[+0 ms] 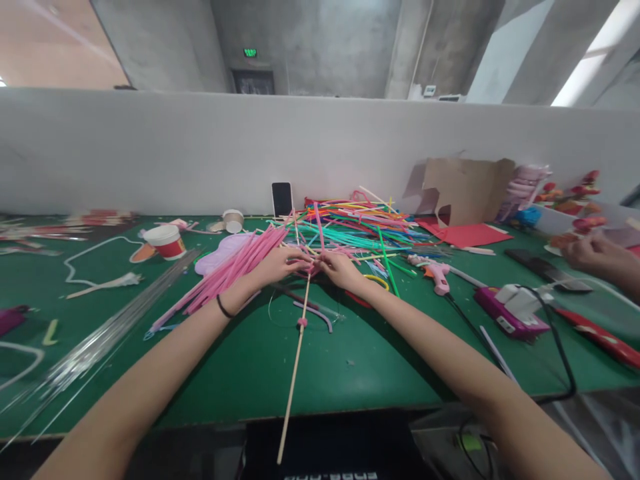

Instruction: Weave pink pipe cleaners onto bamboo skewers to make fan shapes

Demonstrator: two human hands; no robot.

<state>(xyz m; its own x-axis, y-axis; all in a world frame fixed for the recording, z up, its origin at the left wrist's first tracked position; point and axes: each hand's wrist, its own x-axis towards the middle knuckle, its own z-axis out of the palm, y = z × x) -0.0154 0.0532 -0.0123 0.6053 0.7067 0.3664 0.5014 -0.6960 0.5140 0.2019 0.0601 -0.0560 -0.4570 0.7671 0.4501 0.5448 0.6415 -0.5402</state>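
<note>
Head view: both hands meet at mid-table. Left hand and right hand have their fingers curled narrow, tips pinched together on the upper end of a thin wooden stick. The stick slants back toward the wearer, past the near edge of the green table. A small pink bit sits partway along it. Pink stems lie fanned beside the left hand, with a heap of coloured stems just behind. Pink glue gun right of the hands. Another person's hand at far right.
</note>
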